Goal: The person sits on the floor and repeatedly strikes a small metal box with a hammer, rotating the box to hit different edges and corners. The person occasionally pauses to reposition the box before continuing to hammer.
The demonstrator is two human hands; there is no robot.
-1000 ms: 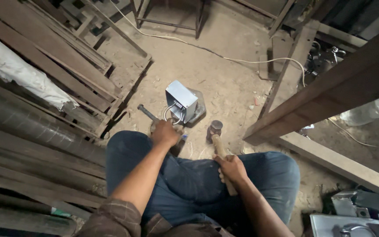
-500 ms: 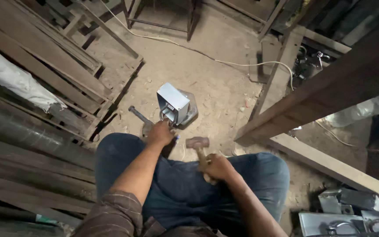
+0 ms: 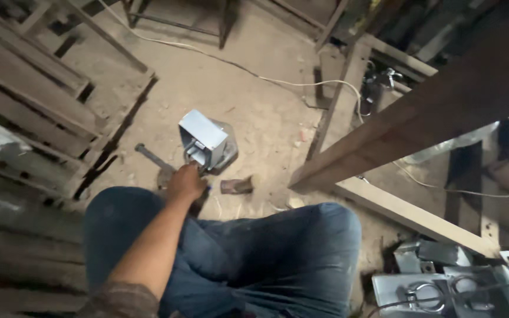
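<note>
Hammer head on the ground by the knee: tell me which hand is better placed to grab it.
Probably left. The left hand rests at the grey metal box, close beside the hammer head. The right hand is out of view.

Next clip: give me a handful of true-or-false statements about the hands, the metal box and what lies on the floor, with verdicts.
1. The left hand reaches to the open side of the small grey metal box. True.
2. The right hand grips a hammer above the box. False: no right hand shows, and the hammer head lies on the dirt floor.
3. The box stands on a wooden bench. False: it sits on the floor.
4. A white cable runs across the floor beyond the box. True.
5. The person wears blue jeans. True.
</note>
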